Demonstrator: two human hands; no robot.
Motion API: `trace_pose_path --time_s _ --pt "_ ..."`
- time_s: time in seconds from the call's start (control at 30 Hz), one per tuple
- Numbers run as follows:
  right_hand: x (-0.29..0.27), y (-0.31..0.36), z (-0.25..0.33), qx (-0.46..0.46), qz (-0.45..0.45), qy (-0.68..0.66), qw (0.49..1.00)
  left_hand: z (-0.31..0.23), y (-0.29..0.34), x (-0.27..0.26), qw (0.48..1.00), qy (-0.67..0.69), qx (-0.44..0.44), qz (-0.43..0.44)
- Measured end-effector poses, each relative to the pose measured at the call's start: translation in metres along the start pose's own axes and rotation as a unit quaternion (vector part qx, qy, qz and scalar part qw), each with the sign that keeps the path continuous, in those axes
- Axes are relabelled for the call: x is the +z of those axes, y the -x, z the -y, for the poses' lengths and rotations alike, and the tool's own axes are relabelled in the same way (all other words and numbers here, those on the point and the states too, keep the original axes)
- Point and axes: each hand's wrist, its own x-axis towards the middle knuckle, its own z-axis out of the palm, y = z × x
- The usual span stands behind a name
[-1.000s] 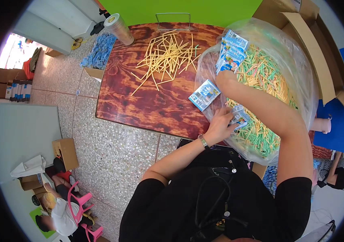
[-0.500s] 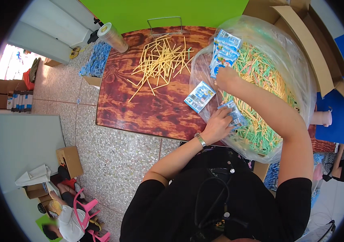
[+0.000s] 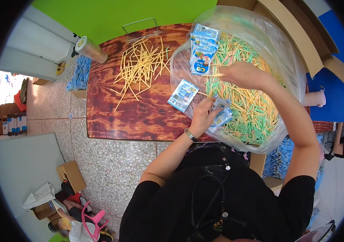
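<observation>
A large clear plastic bag (image 3: 291,60) lies spread on the table, full of short thin sticks (image 3: 244,107) in green, yellow and pinkish tones. My left hand (image 3: 202,116) is closed on a small blue-and-white packet (image 3: 222,117) at the bag's near left side. Above the sticks, my right hand (image 3: 244,76) pinches a pale yellow stick (image 3: 211,75) that points left. Just beyond its tip, several blue-and-white packets (image 3: 203,60) overlap in a stack on the bag. One single packet (image 3: 183,95) lies flat left of my left hand.
Long yellow sticks (image 3: 143,64) lie loosely heaped on the reddish wooden table (image 3: 111,125). A lidded clear tub (image 3: 93,50) stands at the far left corner, near a wire stand (image 3: 141,29). An open cardboard box (image 3: 297,32) is behind the bag. Another person (image 3: 81,230) sits at lower left.
My right hand has drawn back to the right from the packet stack and now shows a yellow stick. My left hand still holds its packet. The whole view has shifted slightly.
</observation>
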Motion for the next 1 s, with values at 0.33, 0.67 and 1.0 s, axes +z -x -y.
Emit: trace_pose_path --time_s 0.33,0.67,1.0 --pt "0.013 0.048 0.006 -0.057 0.067 -0.059 0.994 -0.002 -0.006 -0.001 0.998 -0.060 -0.019 0.021" --pt "-0.004 0.045 0.044 -0.029 0.073 0.027 0.997 0.003 -0.009 -0.002 0.987 -0.111 0.120 0.002" --pt "0.041 0.043 0.003 -0.155 -0.078 -0.220 0.960 -0.002 -0.007 -0.006 0.995 -0.041 0.060 0.065"
